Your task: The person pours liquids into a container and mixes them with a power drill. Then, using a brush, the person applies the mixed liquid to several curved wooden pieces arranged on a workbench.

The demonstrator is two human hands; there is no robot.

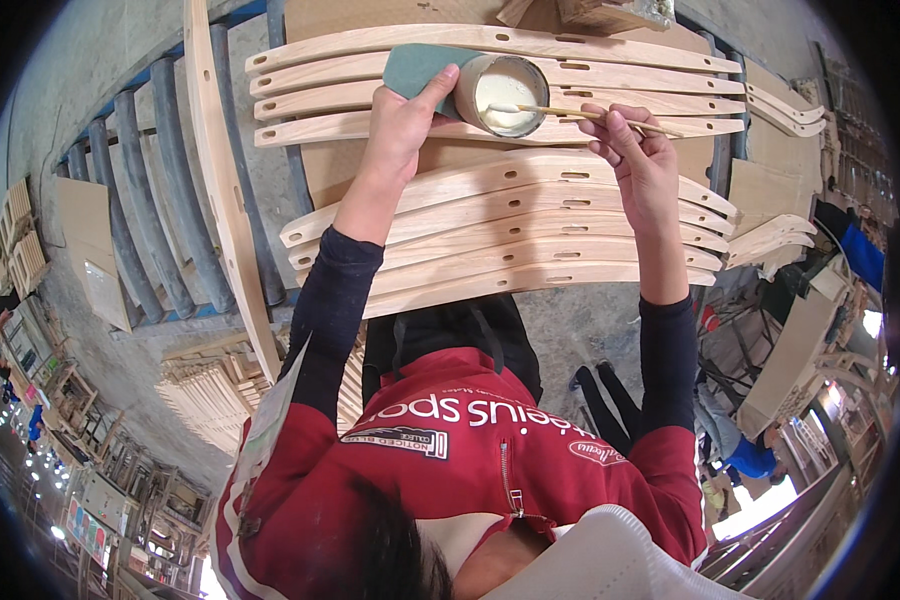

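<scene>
My left hand is closed on a stiff green sheet and a round jar. The thumb lies over the sheet beside the jar's wall; the other fingers are mostly hidden. Cream-white paste or liquid partly fills the jar. Between the thumb and fingers of my right hand is a thin wooden stick, its white-coated tip over the jar's mouth. Whether the tip touches the contents, I cannot tell. Below both hands lie curved pale wooden slats with slots, side by side.
A second group of curved slats lies nearer to me. At the left, a long wooden piece crosses a blue-grey roller frame. Stacked wooden parts are at the lower left. Shorter curved pieces lie on cardboard at the right.
</scene>
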